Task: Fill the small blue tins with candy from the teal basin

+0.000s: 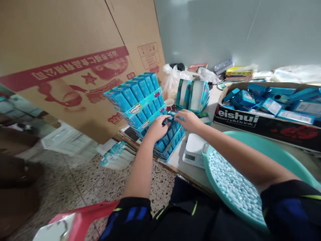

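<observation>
Fingers (pixel 180 115) partly hide the box (pixel 171 114) between them, the display (pixel 190 156) of the scale (pixel 197 143) is too small to read, and the right edge cuts off the black carton (pixel 278 129).

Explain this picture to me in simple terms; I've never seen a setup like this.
There is no machine here: these are a person's own bare hands, seen by a camera worn on the head, looking forward and down. The left hand and right hand meet at a small blue box, at a stepped stack of similar boxes. How firmly either hand grips it is hard to see. On the table, a white scale sits beside a teal basin of pale candy-like pieces. Behind the basin, a black carton holds more blue boxes.
</observation>
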`<move>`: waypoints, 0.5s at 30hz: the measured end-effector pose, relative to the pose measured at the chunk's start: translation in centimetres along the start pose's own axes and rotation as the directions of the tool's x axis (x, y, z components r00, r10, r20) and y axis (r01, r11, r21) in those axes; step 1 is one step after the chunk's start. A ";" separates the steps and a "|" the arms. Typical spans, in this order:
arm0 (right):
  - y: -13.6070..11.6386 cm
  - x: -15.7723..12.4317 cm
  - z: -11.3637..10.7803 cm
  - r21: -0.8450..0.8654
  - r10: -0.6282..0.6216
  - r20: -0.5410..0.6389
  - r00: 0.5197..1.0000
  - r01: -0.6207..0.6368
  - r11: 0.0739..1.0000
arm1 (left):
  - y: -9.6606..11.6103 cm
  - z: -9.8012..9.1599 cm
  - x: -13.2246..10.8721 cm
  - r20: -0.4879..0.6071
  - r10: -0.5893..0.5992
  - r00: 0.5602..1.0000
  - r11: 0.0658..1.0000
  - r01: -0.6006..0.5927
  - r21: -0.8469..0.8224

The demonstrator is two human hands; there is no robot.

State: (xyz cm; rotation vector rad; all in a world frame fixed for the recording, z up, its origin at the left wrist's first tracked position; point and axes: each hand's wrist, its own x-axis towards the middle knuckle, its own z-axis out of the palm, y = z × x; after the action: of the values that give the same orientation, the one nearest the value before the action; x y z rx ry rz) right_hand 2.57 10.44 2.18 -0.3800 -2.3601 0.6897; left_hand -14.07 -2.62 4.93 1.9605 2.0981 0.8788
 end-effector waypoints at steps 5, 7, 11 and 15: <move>1.2 -0.4 1.4 0.061 -0.053 -0.011 0.999 0.053 0.997 | -0.2 0.4 0.0 0.053 0.029 0.998 0.988 -0.036 0.149; 1.5 0.1 1.5 0.074 -0.008 -0.012 1.000 0.009 0.997 | 0.0 0.5 0.2 0.065 0.037 0.997 0.980 -0.049 0.192; 1.5 1.3 1.6 0.044 0.101 0.012 0.995 -0.101 0.994 | 0.0 0.9 0.8 0.091 0.069 0.993 0.949 -0.093 0.300; 0.8 1.3 1.5 -0.129 -0.025 0.061 0.998 0.033 0.991 | -0.1 1.1 0.8 0.103 0.096 0.990 0.931 -0.125 0.344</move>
State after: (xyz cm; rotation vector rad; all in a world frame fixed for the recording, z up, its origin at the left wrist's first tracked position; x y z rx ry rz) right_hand 0.63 11.12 1.37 -0.3851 -2.4697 0.5426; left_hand -13.74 -1.46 4.20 2.2590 2.2377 0.4478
